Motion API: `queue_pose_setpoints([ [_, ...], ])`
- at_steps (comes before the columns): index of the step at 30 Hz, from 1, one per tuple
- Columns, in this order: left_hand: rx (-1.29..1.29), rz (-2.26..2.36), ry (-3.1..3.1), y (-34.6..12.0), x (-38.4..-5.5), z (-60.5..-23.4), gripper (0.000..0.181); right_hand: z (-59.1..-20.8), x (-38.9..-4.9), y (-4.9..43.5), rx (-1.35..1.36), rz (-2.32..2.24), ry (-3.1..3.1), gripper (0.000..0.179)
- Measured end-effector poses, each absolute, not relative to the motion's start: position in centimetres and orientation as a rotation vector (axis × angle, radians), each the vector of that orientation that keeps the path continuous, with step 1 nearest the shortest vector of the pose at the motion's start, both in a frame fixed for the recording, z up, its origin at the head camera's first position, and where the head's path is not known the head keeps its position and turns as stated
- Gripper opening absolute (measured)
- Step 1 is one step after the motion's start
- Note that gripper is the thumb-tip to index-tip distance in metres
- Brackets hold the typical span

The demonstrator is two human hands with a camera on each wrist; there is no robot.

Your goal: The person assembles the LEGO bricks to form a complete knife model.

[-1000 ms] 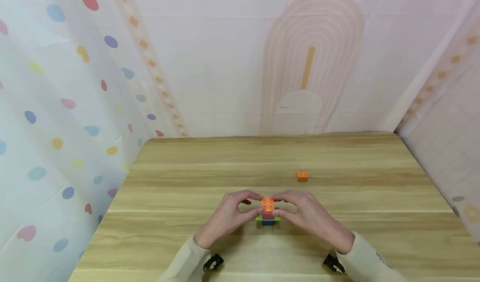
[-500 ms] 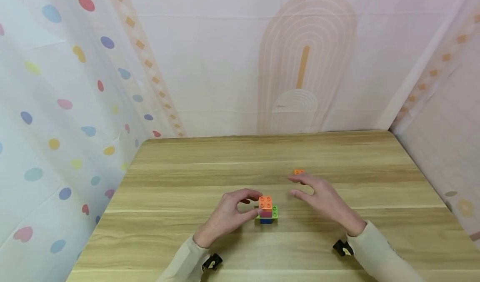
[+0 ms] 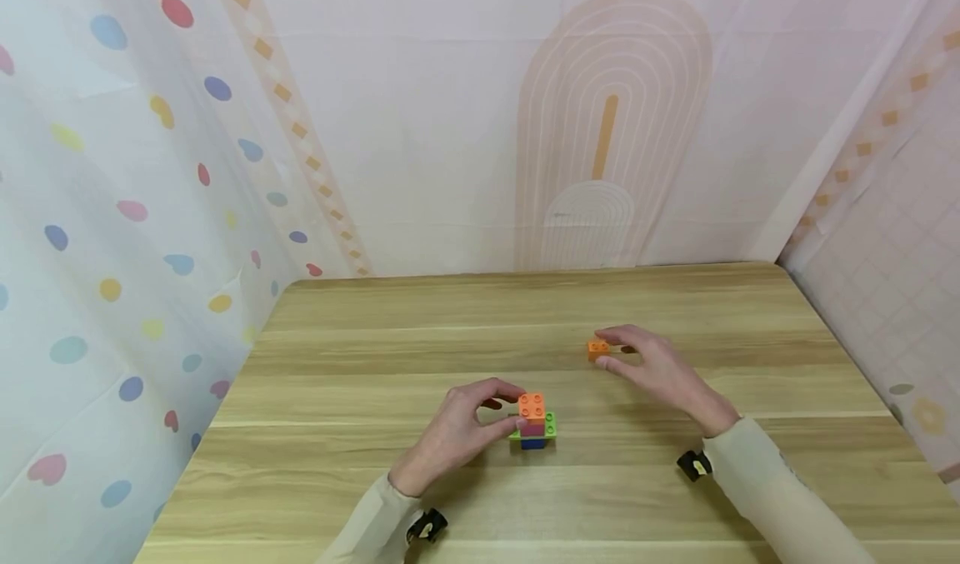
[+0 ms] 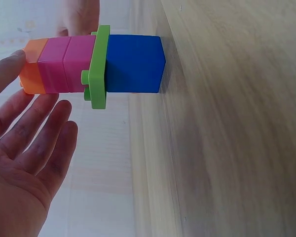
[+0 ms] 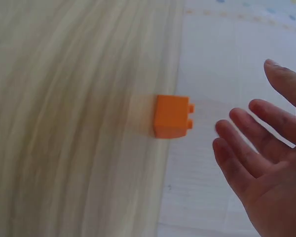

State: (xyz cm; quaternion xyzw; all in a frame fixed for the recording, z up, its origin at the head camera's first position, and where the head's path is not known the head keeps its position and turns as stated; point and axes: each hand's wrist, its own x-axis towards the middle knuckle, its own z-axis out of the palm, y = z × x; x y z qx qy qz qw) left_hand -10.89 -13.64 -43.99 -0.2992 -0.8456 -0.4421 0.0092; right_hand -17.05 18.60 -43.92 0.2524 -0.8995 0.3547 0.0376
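A small tower of toy building bricks stands upright on the table. Its blue brick (image 4: 135,63) is at the bottom, a flat green plate (image 4: 100,69) above it, then two pink bricks (image 4: 66,64), with an orange brick (image 3: 532,406) on top. My left hand (image 3: 457,437) pinches that top brick between thumb and fingers from the left side. Farther back, a loose orange brick (image 5: 171,117) sits studs-up on the table. Around it, with thumb and fingers apart, is my right hand (image 3: 663,372); a gap shows between the fingers and the brick in the right wrist view.
The wooden table (image 3: 360,331) runs back to a patterned white curtain (image 3: 420,131). Another curtain with coloured spots (image 3: 112,214) hangs along the left side. A black strap piece (image 3: 693,465) sits at the right cuff.
My right hand has left the tower and moved back and right to the loose orange brick. The left hand has stayed at the top brick.
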Motion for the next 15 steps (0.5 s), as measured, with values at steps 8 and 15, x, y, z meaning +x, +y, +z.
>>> queue_pose_setpoints([
  [8, -0.951, -1.407, -2.631, -13.7, -10.9, -44.1, 0.027, -44.7, -17.7, 18.7, 0.774, 1.041, -2.833, 0.05],
  [15, -0.94, -1.413, -2.639, -13.7, -11.0, -44.0, 0.026, -45.1, -17.3, 18.2, 0.839, 1.147, -2.839, 0.05],
])
